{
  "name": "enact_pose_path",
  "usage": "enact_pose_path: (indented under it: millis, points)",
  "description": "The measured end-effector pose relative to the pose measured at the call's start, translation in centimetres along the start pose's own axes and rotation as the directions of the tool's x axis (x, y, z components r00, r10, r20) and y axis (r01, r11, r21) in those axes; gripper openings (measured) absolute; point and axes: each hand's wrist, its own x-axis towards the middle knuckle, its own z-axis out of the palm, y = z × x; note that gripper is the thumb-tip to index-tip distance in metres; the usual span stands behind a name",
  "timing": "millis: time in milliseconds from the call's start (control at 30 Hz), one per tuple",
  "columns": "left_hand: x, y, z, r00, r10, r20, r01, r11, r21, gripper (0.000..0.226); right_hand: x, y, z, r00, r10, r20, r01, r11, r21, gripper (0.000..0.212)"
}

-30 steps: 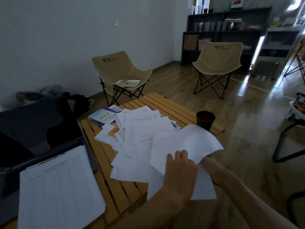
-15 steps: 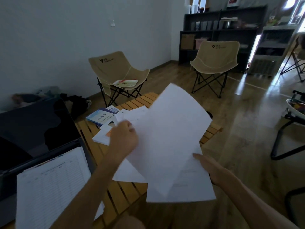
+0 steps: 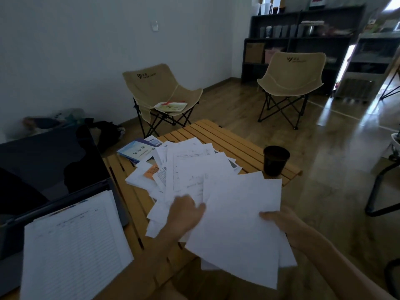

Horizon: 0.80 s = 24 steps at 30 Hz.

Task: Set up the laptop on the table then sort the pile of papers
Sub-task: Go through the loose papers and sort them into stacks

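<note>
An open laptop (image 3: 49, 161) with a dark screen stands at the left end of the slatted wooden table (image 3: 218, 135). A lined form (image 3: 73, 245) lies over its keyboard. A loose pile of papers (image 3: 190, 167) is spread across the table's middle, with an orange slip and blue booklets (image 3: 138, 150) at its far left. My right hand (image 3: 281, 224) holds a few white sheets (image 3: 238, 226) by their right edge, thumb on top, out over the table's near edge. My left hand (image 3: 186, 215), blurred, pinches the left edge of the top sheet.
A black cup (image 3: 276, 160) stands near the table's right edge. Two beige folding chairs (image 3: 160, 94) (image 3: 292, 76) stand beyond the table, the left one with a tray on its seat. Dark shelves line the back wall. A chair base sits on the floor at right.
My left hand raised a white sheet high above the pile, then brought it down onto the sheets in my right hand. The right hand stayed low at the table's near edge.
</note>
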Motion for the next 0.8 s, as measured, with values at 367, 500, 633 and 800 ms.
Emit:
enact_pose_path:
  millis: [367, 500, 633, 800]
  points:
    - [5.1, -1.1, -1.3, 0.985, -0.116, -0.126, 0.091, 0.977, -0.191, 0.009, 0.8, -0.2, 0.3, 0.993, 0.015, -0.113, -0.021, 0.998, -0.053, 0.026]
    - [5.3, 0.9, -10.1, 0.889, 0.322, -0.327, -0.247, 0.936, 0.249, 0.018, 1.0, -0.3, 0.5, 0.990, 0.003, -0.138, -0.004, 1.000, -0.008, 0.032]
    - [3.0, 4.3, -17.8, 0.736, 0.675, -0.039, -0.403, 0.484, 0.777, 0.035, 1.3, -0.2, 1.2, 0.976, 0.019, -0.218, -0.017, 1.000, 0.008, 0.048]
    - [2.7, 6.4, -19.7, 0.491, 0.865, 0.102, -0.475, 0.168, 0.864, 0.018, 1.2, 0.0, 1.5, 0.979, 0.029, -0.203, -0.032, 0.999, -0.015, 0.046]
